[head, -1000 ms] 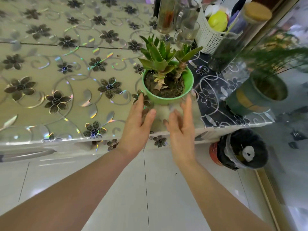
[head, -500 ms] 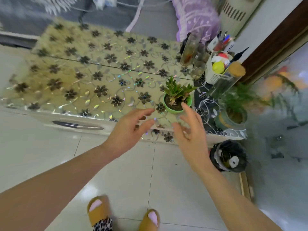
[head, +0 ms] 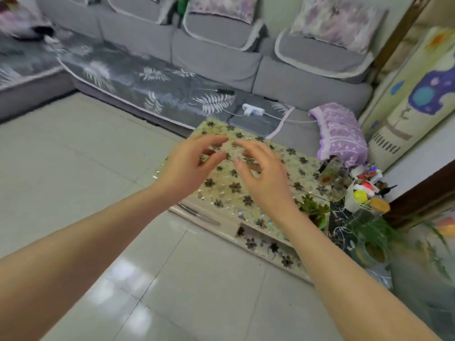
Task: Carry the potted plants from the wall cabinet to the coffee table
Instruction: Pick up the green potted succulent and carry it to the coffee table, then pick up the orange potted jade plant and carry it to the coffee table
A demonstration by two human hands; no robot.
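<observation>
A small succulent in a bright green pot (head: 317,214) stands on the flower-patterned coffee table (head: 229,188), near its right end, partly hidden behind my right forearm. A second plant with thin grassy leaves in a dark green pot (head: 374,244) stands at the table's right corner. My left hand (head: 189,166) and my right hand (head: 261,173) hover side by side above the table top, well to the left of the pots. Both hands hold nothing, fingers apart and loosely curled.
Glass jars (head: 331,171) and a white basket of small items (head: 362,193) crowd the table's right end. A grey sofa (head: 221,57) with a power strip (head: 252,110) lies beyond. Pale floor tiles (head: 73,156) stretch to the left; a dark wooden door frame (head: 418,193) is at right.
Both hands have let go of the green pot and lifted away from it. The view has pulled back and up, so the table looks smaller and the sofa has come into sight.
</observation>
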